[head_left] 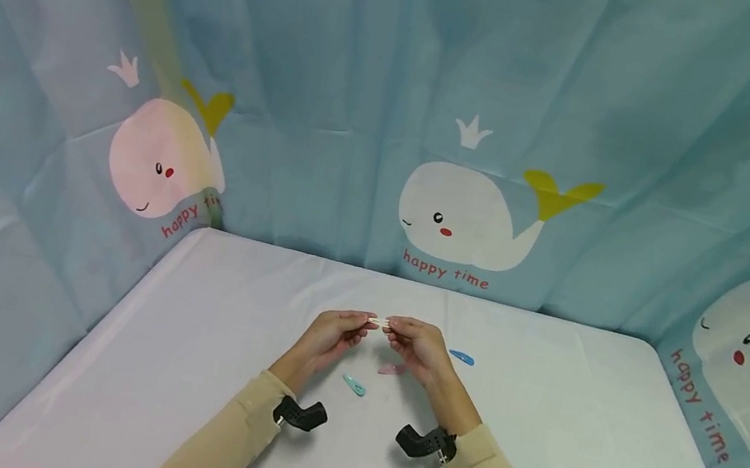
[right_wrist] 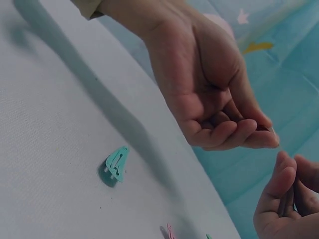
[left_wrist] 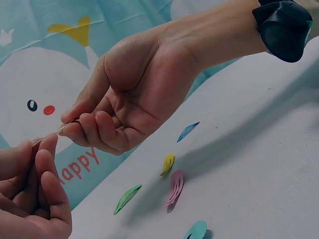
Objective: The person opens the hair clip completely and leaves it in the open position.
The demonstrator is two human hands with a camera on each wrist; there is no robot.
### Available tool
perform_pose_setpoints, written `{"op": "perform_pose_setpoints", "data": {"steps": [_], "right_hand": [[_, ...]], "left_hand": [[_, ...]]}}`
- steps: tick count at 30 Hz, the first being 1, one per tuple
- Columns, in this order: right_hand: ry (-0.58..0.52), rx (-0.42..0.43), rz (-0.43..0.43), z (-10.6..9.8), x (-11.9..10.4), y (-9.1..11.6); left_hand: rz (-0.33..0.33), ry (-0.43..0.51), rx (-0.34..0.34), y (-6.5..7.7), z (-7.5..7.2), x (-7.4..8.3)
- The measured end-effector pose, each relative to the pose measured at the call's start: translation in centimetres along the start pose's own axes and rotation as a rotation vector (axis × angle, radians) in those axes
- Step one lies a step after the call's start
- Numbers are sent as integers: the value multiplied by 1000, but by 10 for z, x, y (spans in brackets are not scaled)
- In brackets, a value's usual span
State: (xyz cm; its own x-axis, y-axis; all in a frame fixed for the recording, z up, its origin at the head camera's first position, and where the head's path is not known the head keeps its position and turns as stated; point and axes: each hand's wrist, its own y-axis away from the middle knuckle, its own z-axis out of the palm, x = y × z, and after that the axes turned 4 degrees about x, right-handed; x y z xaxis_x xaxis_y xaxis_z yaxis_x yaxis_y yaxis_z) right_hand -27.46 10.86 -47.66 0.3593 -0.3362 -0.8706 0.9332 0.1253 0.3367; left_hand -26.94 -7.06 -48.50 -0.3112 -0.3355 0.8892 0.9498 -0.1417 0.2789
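Over the middle of the table, both hands meet at fingertip level. My left hand [head_left: 330, 337] pinches one end of a thin, pale hair clip [head_left: 378, 322] between thumb and fingers. The other end is pinched by my right hand [head_left: 422, 349]. Most of this clip is hidden by the fingertips; in the left wrist view only a thin, yellowish edge shows. Below the hands lie a turquoise hair clip [head_left: 354, 385] and a pink hair clip [head_left: 390, 370]. A blue hair clip [head_left: 462, 357] lies just right of my right hand.
The left wrist view also shows a yellow hair clip [left_wrist: 168, 164] and a green hair clip [left_wrist: 128, 200] on the white table [head_left: 242, 303]. A blue curtain [head_left: 339, 94] printed with whales hangs along the table's back and sides. Each wrist wears a black camera.
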Motion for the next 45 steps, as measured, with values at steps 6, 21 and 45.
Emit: {"op": "perform_pose_setpoints", "data": {"steps": [6,21,45], "right_hand": [[-11,-14,-3,-1,2,1],[39,22,-18,0,2,0],[141,39,-34,4,-8,2]], "left_hand": [[-5,-3,12,0,2,0],[-7,-32,19,1,0,0],[59,-171,110,3,-1,8]]}}
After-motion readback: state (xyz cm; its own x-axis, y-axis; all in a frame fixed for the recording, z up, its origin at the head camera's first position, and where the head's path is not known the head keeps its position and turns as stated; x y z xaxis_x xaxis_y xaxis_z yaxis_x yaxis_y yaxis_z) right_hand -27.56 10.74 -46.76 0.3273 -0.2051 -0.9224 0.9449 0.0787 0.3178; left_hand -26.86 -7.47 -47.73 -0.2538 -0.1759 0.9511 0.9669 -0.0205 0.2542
